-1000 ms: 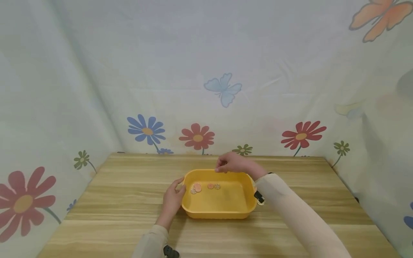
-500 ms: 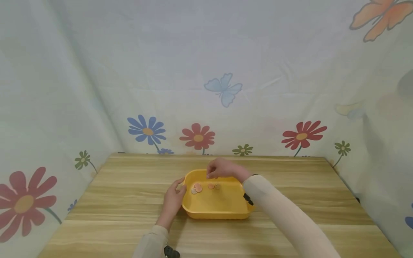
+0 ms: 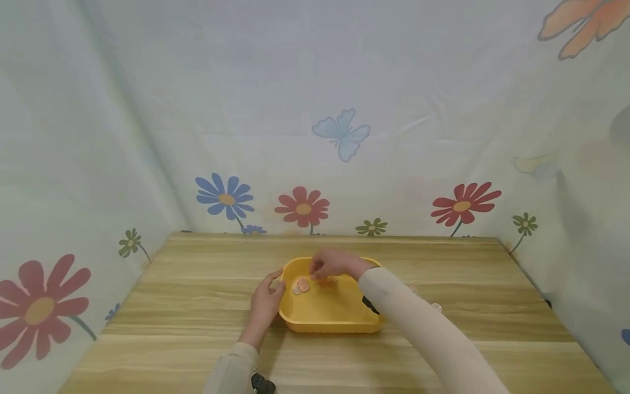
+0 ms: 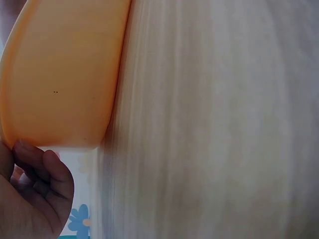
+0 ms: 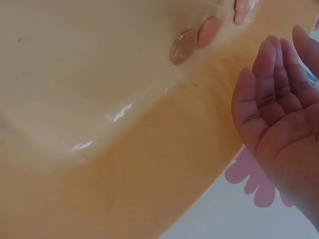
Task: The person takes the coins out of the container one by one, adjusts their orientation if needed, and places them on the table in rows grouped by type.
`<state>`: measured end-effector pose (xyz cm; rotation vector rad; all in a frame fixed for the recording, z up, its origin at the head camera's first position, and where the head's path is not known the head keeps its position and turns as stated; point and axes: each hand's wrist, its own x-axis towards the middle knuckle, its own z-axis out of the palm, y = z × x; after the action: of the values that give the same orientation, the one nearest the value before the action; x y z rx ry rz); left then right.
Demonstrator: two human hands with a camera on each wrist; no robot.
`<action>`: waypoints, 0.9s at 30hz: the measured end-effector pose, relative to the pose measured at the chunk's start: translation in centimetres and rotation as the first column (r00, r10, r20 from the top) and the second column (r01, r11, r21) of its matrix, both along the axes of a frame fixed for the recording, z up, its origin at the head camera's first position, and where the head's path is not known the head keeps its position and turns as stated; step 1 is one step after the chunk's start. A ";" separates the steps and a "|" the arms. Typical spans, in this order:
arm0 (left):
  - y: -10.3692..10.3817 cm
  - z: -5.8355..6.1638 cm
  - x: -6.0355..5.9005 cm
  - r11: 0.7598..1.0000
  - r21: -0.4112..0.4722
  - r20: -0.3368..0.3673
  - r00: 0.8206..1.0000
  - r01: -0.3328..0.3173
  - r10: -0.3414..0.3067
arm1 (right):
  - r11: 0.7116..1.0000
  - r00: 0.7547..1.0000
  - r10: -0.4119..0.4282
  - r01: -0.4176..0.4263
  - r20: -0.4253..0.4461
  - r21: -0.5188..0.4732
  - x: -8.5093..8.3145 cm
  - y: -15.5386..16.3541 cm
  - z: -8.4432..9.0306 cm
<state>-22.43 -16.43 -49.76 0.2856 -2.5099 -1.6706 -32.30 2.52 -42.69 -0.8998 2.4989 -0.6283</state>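
Coins (image 3: 301, 285) lay inside the yellow plastic tray (image 3: 325, 320), which sat mid-surface (image 3: 172, 306). The left hand (image 3: 266, 303) rested against the tray's left edge, fingers (image 4: 47, 167) loosely curled. The right hand (image 3: 332, 264) hovered over the coins, fingers (image 5: 266, 74) straight, close together, holding nothing.

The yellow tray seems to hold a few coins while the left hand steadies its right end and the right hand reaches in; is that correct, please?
Not quite: the head view shows the left hand at the yellow tray's left end. The coins and the reaching right hand are as you say.
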 end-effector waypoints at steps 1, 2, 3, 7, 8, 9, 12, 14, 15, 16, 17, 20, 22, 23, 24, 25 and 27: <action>0.0 0.1 0.0 1.000 -0.001 -0.001 1.000 0.000 0.000 | 1.000 1.000 0.000 0.000 -0.011 0.002 0.0 -0.1 -0.2; 0.0 0.1 0.0 1.000 -0.002 -0.004 1.000 -0.001 0.001 | 1.000 1.000 0.004 -0.004 -0.024 0.003 0.0 -0.2 -0.3; 0.0 0.1 0.1 1.000 -0.003 -0.006 1.000 -0.001 0.001 | 1.000 0.999 0.011 -0.010 -0.038 0.006 0.0 -0.3 -0.5; -0.1 0.2 0.1 1.000 -0.006 -0.008 1.000 -0.003 0.003 | 1.000 0.999 0.011 -0.012 -0.039 -0.004 0.0 -0.7 -1.4; -0.1 0.2 0.1 1.000 -0.007 -0.008 1.000 -0.003 0.003 | 1.000 1.000 0.002 -0.002 -0.024 -0.011 0.0 -0.8 -1.7; -0.1 0.2 0.1 1.000 -0.008 -0.009 1.000 -0.003 0.003 | 1.000 1.000 -0.010 0.010 -0.009 -0.017 0.0 -0.8 -2.0; -0.1 0.0 0.1 1.000 -0.012 -0.008 1.000 -0.004 0.004 | 0.998 0.998 -0.058 0.060 0.032 -0.035 -0.1 -1.1 -2.8; -0.1 0.0 0.0 1.000 -0.017 -0.009 1.000 -0.004 0.004 | 0.995 0.995 -0.086 0.088 0.046 -0.046 -0.1 -1.3 -3.2; -0.1 0.0 0.0 1.000 -0.018 -0.012 1.000 -0.005 0.005 | 0.994 0.995 -0.092 0.095 0.046 -0.053 -0.1 -1.5 -3.4; -0.2 -0.1 -0.1 1.000 -0.020 -0.014 1.000 -0.005 0.005 | 0.993 0.995 -0.097 0.099 0.038 -0.061 -0.1 -1.6 -3.5; -0.2 -0.1 -0.1 1.000 -0.022 -0.018 1.000 -0.005 0.005 | 0.993 0.995 -0.099 0.100 0.030 -0.066 -0.1 -1.7 -3.7; -0.2 -0.1 0.0 1.000 -0.023 -0.026 1.000 -0.004 0.004 | 0.991 0.995 -0.099 0.099 0.007 -0.091 0.1 -1.9 -4.1; -0.2 -0.2 0.0 1.000 -0.020 -0.027 1.000 -0.004 0.003 | 0.989 0.995 -0.099 0.098 -0.002 -0.114 0.2 -1.9 -4.4; -0.2 -0.2 -0.1 1.000 -0.018 -0.027 1.000 -0.003 0.003 | 0.987 0.995 -0.101 0.101 0.003 -0.123 0.2 -2.0 -4.6; -0.1 -0.2 -0.1 1.000 -0.015 -0.026 1.000 -0.004 0.004 | 0.986 0.995 -0.102 0.101 0.004 -0.135 0.3 -2.0 -4.7; -0.1 -0.2 -0.1 1.000 -0.013 -0.026 1.000 -0.005 0.005 | 0.984 0.995 -0.104 0.104 0.009 -0.145 0.4 -2.1 -4.8; -0.1 -0.3 -0.1 1.000 -0.012 -0.027 1.000 -0.010 0.009 | 0.983 0.995 -0.104 0.103 -0.001 -0.152 0.5 -2.1 -4.8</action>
<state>-22.50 -16.53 -50.01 0.2713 -2.4940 -1.6439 -31.84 0.39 -47.53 -0.8306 2.5458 -0.8599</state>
